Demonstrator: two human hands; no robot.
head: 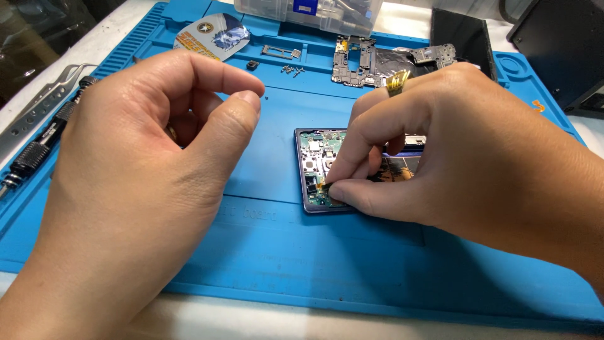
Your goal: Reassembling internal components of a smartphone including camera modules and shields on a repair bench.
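Observation:
An opened smartphone (pixel 313 165) with its green circuit board exposed lies on the blue work mat (pixel 277 245). My right hand (pixel 465 157) rests over the phone, thumb and fingers pinched on a small flex connector at the board's lower left. My left hand (pixel 145 176) hovers to the left of the phone, fingers curled with thumb and forefinger close together, holding nothing that I can see.
At the mat's far edge lie a removed metal frame with circuit parts (pixel 362 60), small screws (pixel 293 69), a tiny bracket (pixel 277 51), a round opening pick (pixel 212 36) and a clear plastic box (pixel 314 12). Tweezers (pixel 38 104) and a screwdriver (pixel 34 148) lie left. A dark panel (pixel 462 34) stands behind.

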